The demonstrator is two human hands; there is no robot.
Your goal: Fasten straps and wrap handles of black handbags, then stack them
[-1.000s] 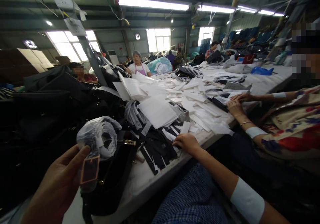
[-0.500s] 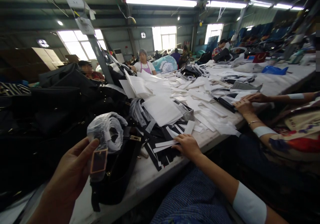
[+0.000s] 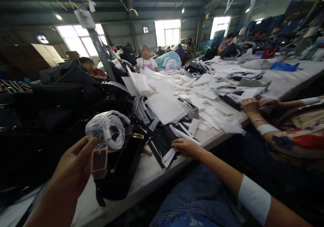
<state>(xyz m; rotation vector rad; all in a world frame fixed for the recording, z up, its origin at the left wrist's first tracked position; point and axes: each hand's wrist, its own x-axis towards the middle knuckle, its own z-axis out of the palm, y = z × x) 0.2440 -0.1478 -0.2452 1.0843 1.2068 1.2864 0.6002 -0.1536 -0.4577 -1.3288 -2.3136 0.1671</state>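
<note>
My left hand (image 3: 81, 152) pinches a rolled strap wrapped in clear plastic (image 3: 107, 130), whose gold-rimmed square buckle (image 3: 99, 160) hangs below the fingertips. Just behind it on the table is an open black bag (image 3: 121, 173) with a gold metal fitting. My right hand (image 3: 187, 147) lies palm down, its fingers stretched over white strips (image 3: 169, 156) and black pieces (image 3: 162, 142) near the table edge. Its thumb is mostly hidden.
Many black bags (image 3: 58, 108) fill the left side. White sheets and strips (image 3: 164, 107) are heaped mid-table (image 3: 215, 135). At the right, a person's hands (image 3: 249, 106) touch a black item. Another person (image 3: 146, 61) faces the table behind the pile. A pole (image 3: 101, 54) rises at left.
My right hand has shifted slightly left, and the white strips under its fingers now lie at a steeper slant. My left hand still holds the wrapped strap. The camera view has tilted down a little.
</note>
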